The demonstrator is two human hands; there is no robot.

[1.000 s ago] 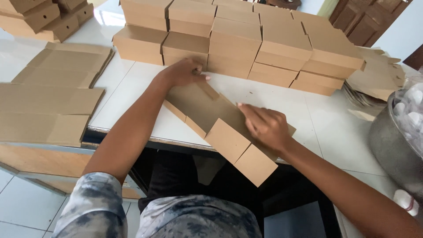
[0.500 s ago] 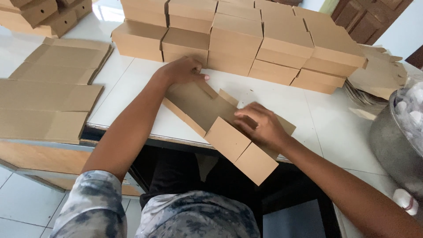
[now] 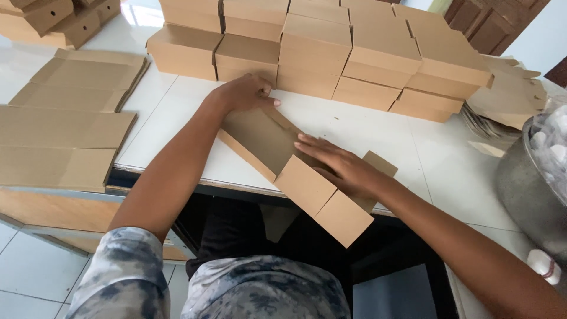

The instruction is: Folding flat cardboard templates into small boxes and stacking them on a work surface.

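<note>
Here the person leans over a white table [image 3: 366, 127] with both hands on a half-folded box [image 3: 277, 156] of brown card. The box lies slantwise at the near edge of the table, its long side wall turned up toward the person and its flaps [image 3: 328, 204] sticking out past the edge, over the dark gap below.

The left hand [image 3: 245, 93] rests at the far end of the box, knuckles up and fingers curled down onto the card there; whether it pinches the card or only presses it, I cannot tell. The right hand [image 3: 339, 164] lies flat inside the box, fingers straight and close together, palm down on the card floor, gripping nothing.

Just behind the left hand stands a stack [image 3: 331, 50] of finished boxes, rows deep, running across the far side of the table. To the left, on a lower surface, lie flat sheets [image 3: 65, 127] of the same card, overlapping. More made boxes [image 3: 50, 20] sit in the far left corner. At the right edge stands a metal pot [image 3: 525, 189] with white round things [image 3: 552, 145] in it, and behind it a small pile of loose card pieces [image 3: 508, 97].

The person wears a mottled grey-blue shirt [image 3: 236, 289].
</note>
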